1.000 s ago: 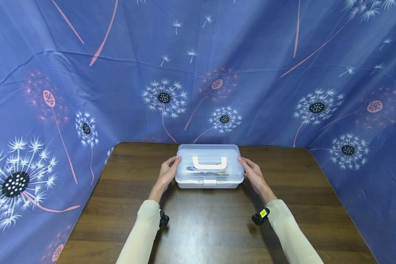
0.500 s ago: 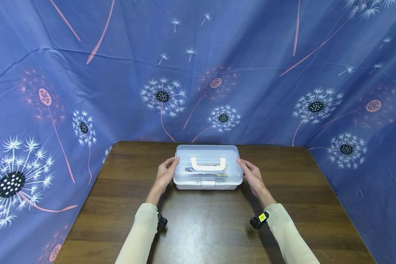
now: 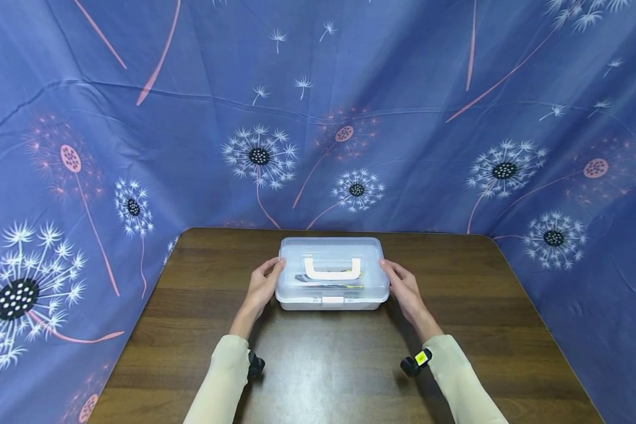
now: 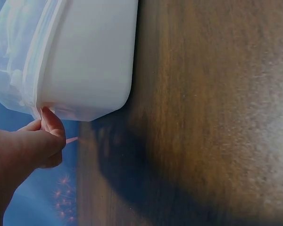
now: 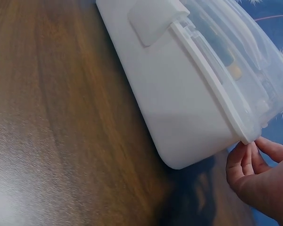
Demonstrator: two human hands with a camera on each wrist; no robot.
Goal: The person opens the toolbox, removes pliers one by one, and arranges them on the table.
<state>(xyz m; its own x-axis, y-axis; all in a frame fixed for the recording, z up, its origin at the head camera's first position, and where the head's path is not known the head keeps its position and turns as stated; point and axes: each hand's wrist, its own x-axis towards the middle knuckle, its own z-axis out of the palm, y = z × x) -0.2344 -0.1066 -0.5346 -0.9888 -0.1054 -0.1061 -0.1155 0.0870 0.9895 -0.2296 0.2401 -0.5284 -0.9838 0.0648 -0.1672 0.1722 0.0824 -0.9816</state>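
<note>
A plastic storage box (image 3: 331, 297) with a clear lid and a white base stands on the brown table. Its lid is down, and the white handle (image 3: 332, 274) lies on top, with a white latch (image 5: 158, 19) at the front. Through the lid, thin dark and yellow items show, too blurred to name. My left hand (image 3: 262, 285) grips the rim at the box's left end, its curled fingers under the edge in the left wrist view. At the right end, my right hand (image 3: 407, 293) pinches the rim, thumb and fingertips meeting there in the right wrist view.
The wooden table (image 3: 328, 377) reaches back to a blue dandelion-print curtain (image 3: 413, 176), which also hangs along both sides. Each wrist wears a small black camera (image 3: 416, 362).
The box has slid slightly towards me, away from the table's back edge. Both hands have come back with it, keeping their hold on its ends.
</note>
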